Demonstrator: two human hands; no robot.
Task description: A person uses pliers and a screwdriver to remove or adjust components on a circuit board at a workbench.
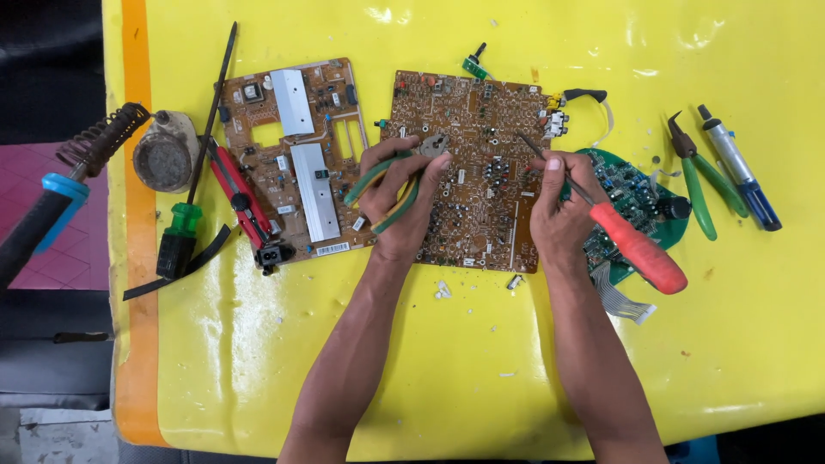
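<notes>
The left hand (400,199) is closed around a pair of pliers with green and yellow handles (384,191), the metal nose of the tool resting on a brown circuit board (481,185) that lies flat near the middle of the yellow table (481,361). The right hand (563,210) grips a soldering iron with a red handle (638,247), fingers wrapped about the shaft, its thin tip laid on the same board a little right of the pliers' nose. The red handle slants out toward the near right, over a green round circuit board (632,191) that lies partly beneath the brown one's right edge, with a grey ribbon cable (620,296) trailing from it toward the near side.

Left of the brown board lies a second brown board with two silver heat sinks (296,159). Against its left edge sit red-handled cutters (243,199), and further left a green-handled screwdriver (187,210), its long dark shaft pointing to the far side. Beside that stands a round, grimy tin (163,159), and at the left edge a coiled wire stand with a blue-handled tool (64,193). Well apart on the right lie green-handled pliers (694,176) and a blue and silver desoldering pump (739,167), side by side. Small white scraps are scattered on the table just near of the brown board
</notes>
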